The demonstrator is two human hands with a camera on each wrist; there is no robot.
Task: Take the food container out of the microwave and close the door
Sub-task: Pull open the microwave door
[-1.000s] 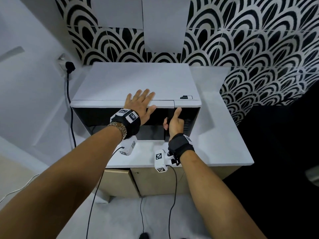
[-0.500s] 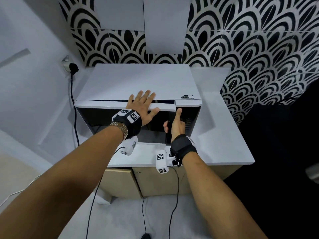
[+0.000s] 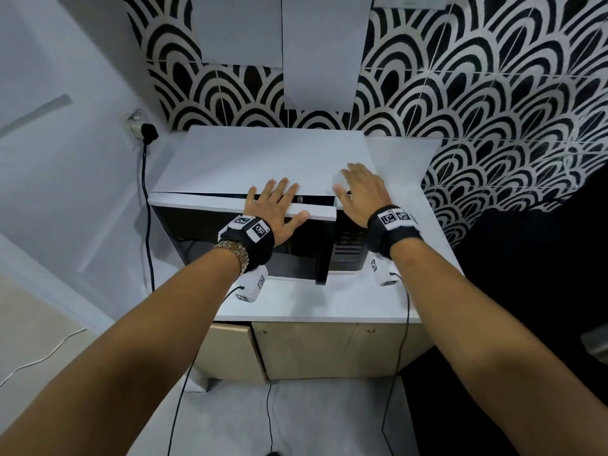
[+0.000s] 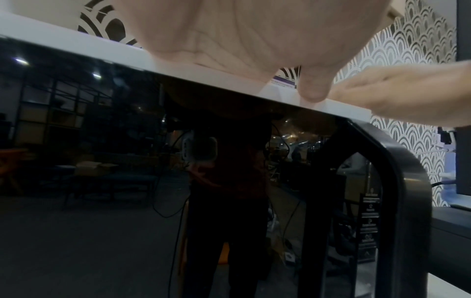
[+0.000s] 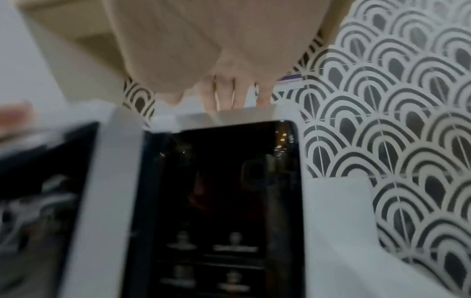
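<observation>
The white microwave (image 3: pixel 263 159) stands on the counter with its black glass door (image 3: pixel 204 232) ajar, and a dark gap shows along the door's top. My left hand (image 3: pixel 279 205) lies flat with fingers spread on the door's white top edge; in the left wrist view its palm (image 4: pixel 254 40) sits above the door glass (image 4: pixel 127 181). My right hand (image 3: pixel 360 192) is open, fingers straight, over the microwave's top right corner above the control panel (image 5: pixel 224 201). The door and my hands hide the inside, and no food container is in view.
A black plug and cord (image 3: pixel 148 133) run down the wall left of the microwave. The white counter (image 3: pixel 329 301) extends in front and to the right, with beige cabinet doors (image 3: pixel 329 350) below. Patterned tiles cover the back wall. Cables hang from both wrists.
The door has swung outward from shut to ajar. My right hand left the door's right edge and rose over the microwave's top right corner. The left hand stays on the door's top.
</observation>
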